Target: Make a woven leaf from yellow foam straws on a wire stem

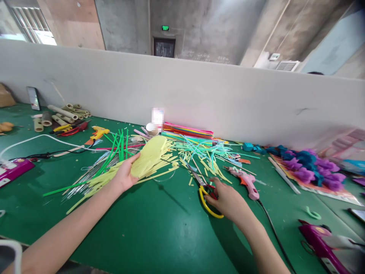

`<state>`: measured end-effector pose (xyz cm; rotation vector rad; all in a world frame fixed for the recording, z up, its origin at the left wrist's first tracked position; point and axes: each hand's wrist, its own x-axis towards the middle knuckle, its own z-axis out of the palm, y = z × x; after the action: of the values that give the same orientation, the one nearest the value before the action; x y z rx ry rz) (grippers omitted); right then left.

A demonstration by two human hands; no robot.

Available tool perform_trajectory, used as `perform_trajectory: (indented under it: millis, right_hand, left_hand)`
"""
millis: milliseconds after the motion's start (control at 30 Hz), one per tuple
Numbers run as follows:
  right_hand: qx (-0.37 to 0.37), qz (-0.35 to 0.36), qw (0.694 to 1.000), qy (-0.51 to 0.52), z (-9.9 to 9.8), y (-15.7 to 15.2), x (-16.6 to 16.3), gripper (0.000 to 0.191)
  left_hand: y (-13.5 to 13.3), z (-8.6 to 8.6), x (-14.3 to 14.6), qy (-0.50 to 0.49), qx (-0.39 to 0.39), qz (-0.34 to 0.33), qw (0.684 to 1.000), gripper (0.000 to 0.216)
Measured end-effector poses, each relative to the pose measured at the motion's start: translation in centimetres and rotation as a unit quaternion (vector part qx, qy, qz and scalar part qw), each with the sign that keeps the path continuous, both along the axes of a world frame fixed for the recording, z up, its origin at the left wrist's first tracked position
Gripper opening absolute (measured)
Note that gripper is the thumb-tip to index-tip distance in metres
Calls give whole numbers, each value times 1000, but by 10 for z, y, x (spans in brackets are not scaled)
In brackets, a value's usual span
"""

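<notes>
My left hand (127,176) is closed on the edge of a pale yellow, flat oval piece (151,154) with a fuzzy look, tilted up above the table. Under and beside it lie loose yellow pipe cleaners (107,179). My right hand (228,198) is at the yellow-handled scissors (203,196), its thumb and fingers curled at the handles, where a red part shows. The scissor blades point away, towards cut yellow and mint pieces (207,163). Part of the handle is hidden by the fingers.
A pink glue gun (248,182) lies right of the scissors, its cord running forward. A yellow glue gun (99,132), pliers (71,128) and bamboo tubes (67,113) are at the left. Purple and blue fuzzy flowers (310,167) lie right. A grey partition (182,91) stands behind.
</notes>
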<state>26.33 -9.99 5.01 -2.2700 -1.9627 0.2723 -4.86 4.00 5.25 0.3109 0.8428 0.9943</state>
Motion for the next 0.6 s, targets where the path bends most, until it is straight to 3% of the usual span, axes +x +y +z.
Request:
perform_trajectory:
  millis: [167, 300, 433, 533, 600]
  right_hand:
    - [8, 34, 996, 81, -6, 3, -8, 34]
    - [67, -30, 972, 222, -13, 9, -6, 42]
    - [95, -77, 905, 408, -11, 13, -12, 62]
    - [126, -52, 847, 513, -11, 15, -17, 72]
    - [154, -28, 831, 534, -12, 16, -18, 75]
  left_hand:
    - [5, -8, -1, -10, -1, 31, 999, 35]
    - [9, -10, -5, -22, 9, 44, 999, 29]
    - [10, -6, -7, -38, 22, 66, 997, 29]
    - [9, -3, -7, -47, 30, 80, 995, 30]
    - [9, -3, -8, -51, 35, 84, 995, 31]
